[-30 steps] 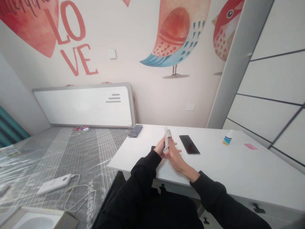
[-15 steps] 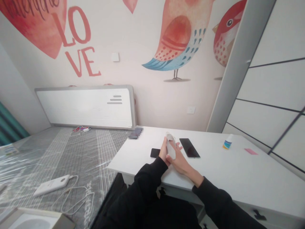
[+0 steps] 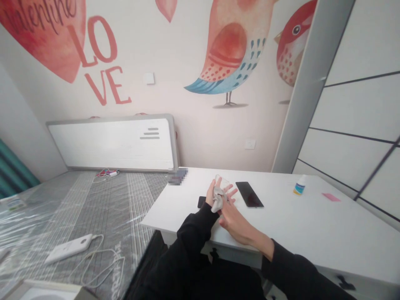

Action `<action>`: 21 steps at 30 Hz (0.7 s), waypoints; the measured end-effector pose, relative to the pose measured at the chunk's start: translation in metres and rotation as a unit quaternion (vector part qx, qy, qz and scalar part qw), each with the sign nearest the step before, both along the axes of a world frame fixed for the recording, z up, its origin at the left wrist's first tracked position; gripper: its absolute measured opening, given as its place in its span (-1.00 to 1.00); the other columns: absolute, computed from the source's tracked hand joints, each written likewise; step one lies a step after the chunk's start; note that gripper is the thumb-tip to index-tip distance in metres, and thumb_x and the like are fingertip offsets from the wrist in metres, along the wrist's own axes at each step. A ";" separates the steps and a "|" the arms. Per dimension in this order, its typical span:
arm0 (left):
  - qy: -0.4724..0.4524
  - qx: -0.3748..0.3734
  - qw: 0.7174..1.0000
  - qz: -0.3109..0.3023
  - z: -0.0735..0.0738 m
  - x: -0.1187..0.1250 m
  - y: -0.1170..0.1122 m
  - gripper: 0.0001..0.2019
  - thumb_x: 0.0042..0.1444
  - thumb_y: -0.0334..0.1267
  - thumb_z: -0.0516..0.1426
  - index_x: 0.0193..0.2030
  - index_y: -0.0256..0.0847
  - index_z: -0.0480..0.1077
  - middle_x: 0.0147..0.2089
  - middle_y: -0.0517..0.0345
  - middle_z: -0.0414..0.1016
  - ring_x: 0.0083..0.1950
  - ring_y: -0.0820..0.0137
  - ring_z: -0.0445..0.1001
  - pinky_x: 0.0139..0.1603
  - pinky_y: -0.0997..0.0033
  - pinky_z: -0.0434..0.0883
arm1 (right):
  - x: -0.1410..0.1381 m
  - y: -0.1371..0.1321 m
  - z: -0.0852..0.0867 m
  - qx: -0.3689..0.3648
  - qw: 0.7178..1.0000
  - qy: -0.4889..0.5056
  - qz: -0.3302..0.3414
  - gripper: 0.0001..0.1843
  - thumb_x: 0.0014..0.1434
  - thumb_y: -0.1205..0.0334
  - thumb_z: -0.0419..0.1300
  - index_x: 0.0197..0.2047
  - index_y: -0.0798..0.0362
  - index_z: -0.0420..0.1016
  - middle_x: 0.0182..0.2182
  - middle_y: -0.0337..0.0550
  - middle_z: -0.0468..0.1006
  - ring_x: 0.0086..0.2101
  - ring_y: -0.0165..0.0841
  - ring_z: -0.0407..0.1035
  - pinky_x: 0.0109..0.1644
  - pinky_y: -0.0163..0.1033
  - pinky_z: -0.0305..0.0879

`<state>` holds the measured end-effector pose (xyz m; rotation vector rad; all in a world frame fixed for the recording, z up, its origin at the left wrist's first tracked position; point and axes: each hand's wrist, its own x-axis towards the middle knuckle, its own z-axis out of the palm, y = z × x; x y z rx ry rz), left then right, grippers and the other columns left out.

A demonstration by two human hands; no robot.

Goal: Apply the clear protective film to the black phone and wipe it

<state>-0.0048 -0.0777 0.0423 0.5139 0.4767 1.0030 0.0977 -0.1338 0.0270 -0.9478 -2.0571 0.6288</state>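
Observation:
My left hand (image 3: 211, 196) is closed on a crumpled clear plastic wrapper (image 3: 218, 193), held just above the white desk (image 3: 296, 225). My right hand (image 3: 231, 211) is beside it with fingers stretched out, touching the wrapper's right side. A small black object (image 3: 201, 201) lies on the desk just left of my left hand. A black phone (image 3: 249, 194) lies flat on the desk to the right of my hands.
A small white bottle with a blue label (image 3: 299, 185) and a pink slip (image 3: 331, 197) lie at the desk's far right. Left of the desk is a plastic-covered mattress (image 3: 78, 208) with a white power bank and cable (image 3: 70, 248). A grey wardrobe (image 3: 353, 104) stands right.
The wrapper went from a flat upright strip to a crumpled wad in my left hand. My right hand's fingers spread out. The small black object came into view beside my left hand.

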 end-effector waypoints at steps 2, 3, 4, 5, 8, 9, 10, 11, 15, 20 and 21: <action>-0.016 0.019 0.999 0.024 0.003 -0.003 0.002 -0.37 0.30 0.17 0.07 0.43 0.05 0.15 0.23 -0.09 0.47 0.20 0.05 0.55 0.24 0.01 0.38 | -0.005 -0.003 0.005 -0.003 1.000 0.019 -0.013 0.20 0.13 -0.66 -0.24 0.58 0.00 -0.15 0.52 0.12 -0.13 0.48 0.14 -0.35 0.50 0.34 -0.43; -0.017 0.028 0.999 0.030 0.004 -0.004 0.002 -0.39 0.29 0.17 0.08 0.42 0.04 0.19 0.23 -0.08 0.47 0.19 0.07 0.55 0.23 0.05 0.39 | -0.007 -0.003 0.007 0.004 0.999 0.031 -0.020 0.20 0.13 -0.66 -0.25 0.58 -0.02 -0.19 0.52 0.11 -0.14 0.48 0.12 -0.35 0.51 0.32 -0.44; -0.002 0.025 1.000 0.017 0.005 -0.004 0.002 -0.41 0.29 0.17 0.08 0.40 0.09 0.20 0.24 -0.04 0.46 0.17 0.07 0.56 0.22 0.02 0.40 | -0.008 -0.003 0.009 0.016 0.999 0.037 -0.020 0.21 0.12 -0.67 -0.25 0.59 -0.02 -0.23 0.53 0.10 -0.16 0.48 0.12 -0.35 0.51 0.31 -0.46; 0.005 0.028 0.999 0.020 0.006 -0.004 0.002 -0.43 0.29 0.15 0.09 0.39 0.13 0.20 0.24 0.00 0.46 0.15 0.09 0.57 0.21 0.01 0.41 | -0.010 -0.003 0.011 0.028 0.999 0.035 -0.013 0.23 0.12 -0.67 -0.24 0.59 -0.02 -0.26 0.53 0.11 -0.16 0.48 0.13 -0.33 0.51 0.31 -0.47; 0.013 0.058 0.994 0.097 0.012 -0.001 -0.002 -0.49 0.28 0.11 0.16 0.31 0.08 0.30 0.20 0.05 0.48 0.15 0.21 0.56 0.18 0.19 0.45 | -0.010 -0.001 0.014 0.029 0.999 0.027 -0.007 0.16 0.18 -0.62 -0.29 0.57 0.04 -0.13 0.48 0.21 0.00 0.44 0.16 -0.12 0.51 0.32 -0.35; 0.016 0.075 0.990 0.122 0.015 0.000 -0.004 -0.50 0.28 0.11 0.16 0.28 0.02 0.33 0.19 0.05 0.49 0.18 0.23 0.53 0.17 0.27 0.45 | -0.010 -0.001 0.016 0.026 0.999 0.037 -0.022 0.12 0.23 -0.58 -0.35 0.56 0.05 -0.06 0.46 0.24 0.06 0.43 0.13 -0.04 0.50 0.28 -0.23; 0.036 0.066 0.991 0.115 0.018 0.001 -0.006 -0.51 0.29 0.12 0.16 0.26 -0.03 0.35 0.20 0.02 0.48 0.21 0.21 0.51 0.15 0.29 0.46 | -0.009 -0.001 0.017 0.037 0.998 0.050 -0.029 0.11 0.24 -0.58 -0.35 0.56 0.06 -0.07 0.48 0.22 0.02 0.44 0.11 -0.08 0.50 0.27 -0.21; 0.067 0.028 0.991 0.109 0.022 0.002 -0.007 -0.53 0.30 0.11 0.15 0.25 -0.02 0.36 0.21 0.04 0.47 0.22 0.20 0.50 0.12 0.27 0.49 | -0.009 -0.001 0.019 0.046 0.998 0.038 -0.011 0.13 0.21 -0.60 -0.33 0.56 0.05 -0.09 0.49 0.19 0.00 0.45 0.11 -0.13 0.51 0.28 -0.24; 0.040 0.109 0.976 0.182 0.037 0.003 -0.010 -0.55 0.32 0.02 0.15 0.31 0.10 0.30 0.27 0.18 0.44 0.29 0.32 0.46 0.16 0.43 0.46 | -0.014 0.000 0.032 0.036 0.999 0.032 -0.025 0.12 0.22 -0.58 -0.42 0.55 0.02 -0.04 0.47 0.14 0.06 0.46 0.04 -0.13 0.51 0.22 -0.18; 0.032 0.109 0.976 0.188 0.051 -0.001 -0.011 -0.63 0.39 0.05 0.05 0.19 -0.05 0.39 0.17 0.10 0.51 0.20 0.30 0.53 0.15 0.40 0.49 | -0.029 0.000 0.042 0.079 0.993 0.072 -0.047 0.16 0.18 -0.62 -0.38 0.52 0.08 0.02 0.42 0.21 0.16 0.41 0.09 0.00 0.48 0.21 -0.05; 0.022 0.115 0.976 0.182 0.051 -0.005 -0.010 -0.62 0.40 0.02 0.03 0.25 -0.03 0.36 0.23 0.10 0.47 0.21 0.29 0.52 0.16 0.36 0.49 | -0.032 -0.001 0.040 0.077 0.992 0.084 -0.049 0.13 0.21 -0.60 -0.37 0.49 0.08 0.08 0.38 0.20 0.22 0.38 0.09 0.07 0.45 0.20 0.01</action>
